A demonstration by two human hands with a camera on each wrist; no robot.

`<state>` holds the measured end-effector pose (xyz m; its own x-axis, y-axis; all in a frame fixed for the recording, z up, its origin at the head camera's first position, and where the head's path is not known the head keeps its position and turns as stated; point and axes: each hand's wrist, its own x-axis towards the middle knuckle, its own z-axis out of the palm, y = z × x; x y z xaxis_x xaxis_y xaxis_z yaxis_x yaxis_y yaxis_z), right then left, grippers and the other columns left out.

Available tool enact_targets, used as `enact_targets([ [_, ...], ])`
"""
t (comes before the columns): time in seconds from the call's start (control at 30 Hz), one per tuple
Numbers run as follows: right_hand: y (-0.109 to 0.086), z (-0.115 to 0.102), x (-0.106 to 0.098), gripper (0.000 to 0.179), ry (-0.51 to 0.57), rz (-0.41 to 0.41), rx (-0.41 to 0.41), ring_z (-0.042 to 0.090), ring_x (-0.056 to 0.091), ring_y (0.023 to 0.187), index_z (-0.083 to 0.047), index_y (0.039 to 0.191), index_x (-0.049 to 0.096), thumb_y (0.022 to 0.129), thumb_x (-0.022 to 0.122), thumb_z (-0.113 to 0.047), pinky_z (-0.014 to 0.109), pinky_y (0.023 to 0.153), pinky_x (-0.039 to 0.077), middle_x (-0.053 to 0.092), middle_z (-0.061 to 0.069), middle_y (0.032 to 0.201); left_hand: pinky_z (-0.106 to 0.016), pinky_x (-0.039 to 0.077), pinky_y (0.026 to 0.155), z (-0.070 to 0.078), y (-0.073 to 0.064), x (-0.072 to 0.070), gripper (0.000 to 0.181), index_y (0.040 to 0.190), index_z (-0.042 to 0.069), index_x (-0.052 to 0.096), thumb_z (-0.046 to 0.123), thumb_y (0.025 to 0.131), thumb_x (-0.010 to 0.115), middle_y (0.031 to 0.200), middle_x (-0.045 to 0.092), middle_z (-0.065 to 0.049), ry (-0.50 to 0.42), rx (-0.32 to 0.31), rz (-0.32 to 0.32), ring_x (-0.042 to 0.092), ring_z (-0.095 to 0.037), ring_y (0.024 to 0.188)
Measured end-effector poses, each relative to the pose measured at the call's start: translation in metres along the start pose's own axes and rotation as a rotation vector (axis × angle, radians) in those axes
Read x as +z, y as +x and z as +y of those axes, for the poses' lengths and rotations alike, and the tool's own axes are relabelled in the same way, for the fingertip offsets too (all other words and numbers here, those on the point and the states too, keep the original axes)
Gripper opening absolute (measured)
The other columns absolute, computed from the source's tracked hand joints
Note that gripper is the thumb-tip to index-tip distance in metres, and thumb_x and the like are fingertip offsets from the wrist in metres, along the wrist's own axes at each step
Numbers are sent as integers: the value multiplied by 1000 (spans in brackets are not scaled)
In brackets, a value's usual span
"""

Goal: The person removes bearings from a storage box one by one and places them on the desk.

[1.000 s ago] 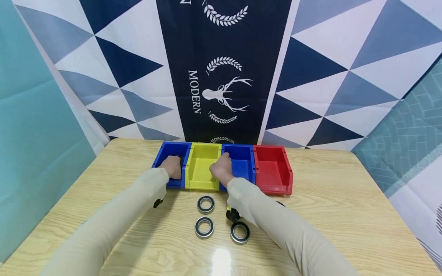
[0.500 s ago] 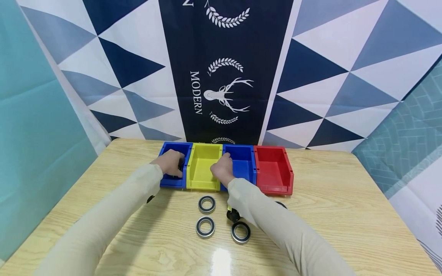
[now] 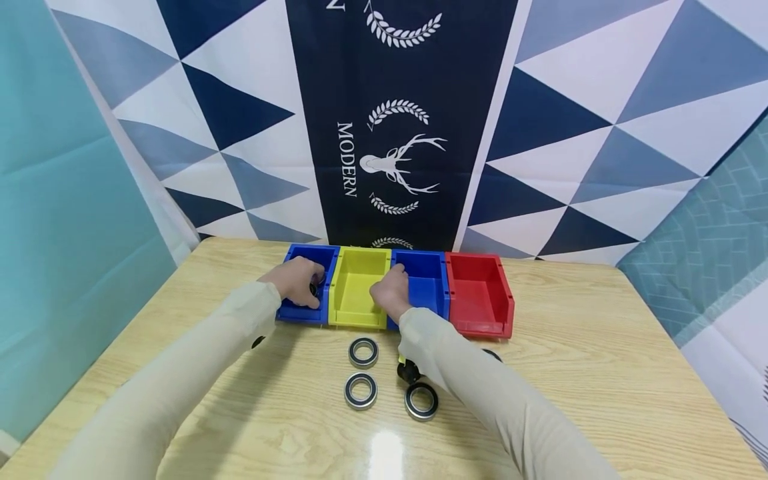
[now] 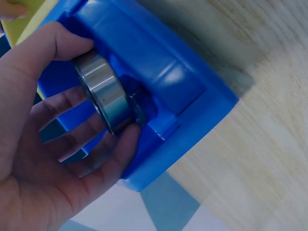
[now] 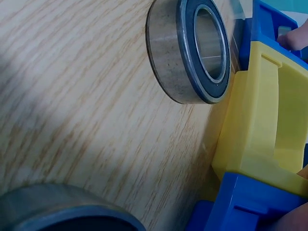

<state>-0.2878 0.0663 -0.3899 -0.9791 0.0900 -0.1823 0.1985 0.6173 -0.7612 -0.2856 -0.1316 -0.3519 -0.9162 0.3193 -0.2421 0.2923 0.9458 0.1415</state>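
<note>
In the left blue bin (image 3: 306, 319), my left hand (image 3: 295, 280) holds a ball bearing (image 4: 103, 89) by its outer rim, thumb on one side and fingertips on the other. The bearing stands tilted on edge, close over the bin floor. My right hand (image 3: 391, 292) grips the wall between the yellow bin (image 3: 359, 319) and the right blue bin (image 3: 429, 288). Only bits of its fingers show at the edge of the right wrist view. Two bearings (image 3: 353, 353) lie in front of the yellow bin, and another bearing (image 3: 421, 416) lies beside the right forearm.
A red bin (image 3: 480, 327) ends the row on the right. A black and yellow object (image 3: 409, 371) is partly covered by the right sleeve. Past that sleeve a dark curved edge (image 3: 493, 355) shows. A small black piece (image 3: 258, 342) peeks out by the left sleeve.
My left hand has drawn slightly back and turned inside the left blue bin, so its thumb and fingers now show apart around the bearing. The right hand keeps its place on the bins.
</note>
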Motion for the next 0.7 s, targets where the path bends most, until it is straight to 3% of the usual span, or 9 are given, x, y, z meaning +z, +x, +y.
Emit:
enact_targets([
  [0.17, -1, 1, 0, 75, -5, -3, 12, 34, 47, 127, 5, 148, 16, 86, 57, -4, 44, 109, 40, 39, 26, 143, -26, 46, 60, 9, -8, -7, 30, 95, 12, 60, 25, 74, 77, 72, 64, 0, -49, -76, -80, 59, -13, 62],
  [0.27, -2, 2, 0, 75, -13, -1, 16, 34, 47, 125, 5, 148, 15, 87, 57, -5, 45, 109, 40, 39, 26, 142, -26, 45, 57, 13, -12, -10, 29, 92, 11, 59, 24, 73, 77, 71, 63, 0, -56, -79, -89, 59, -13, 61],
  [0.57, -2, 2, -1, 71, -35, 40, -20, 36, 50, 123, 8, 145, 21, 86, 57, -5, 45, 106, 43, 43, 29, 138, -26, 42, 58, 23, -27, -17, 27, 86, 11, 54, 19, 74, 76, 65, 59, 1, -64, 8, -83, 56, -12, 57],
  [0.7, -4, 1, -1, 68, -44, 38, -21, 36, 52, 121, 8, 143, 24, 86, 58, -6, 44, 103, 45, 45, 29, 135, -26, 40, 60, 24, -35, -14, 27, 84, 13, 54, 22, 75, 78, 66, 51, 2, -16, 65, -50, 50, -12, 60],
])
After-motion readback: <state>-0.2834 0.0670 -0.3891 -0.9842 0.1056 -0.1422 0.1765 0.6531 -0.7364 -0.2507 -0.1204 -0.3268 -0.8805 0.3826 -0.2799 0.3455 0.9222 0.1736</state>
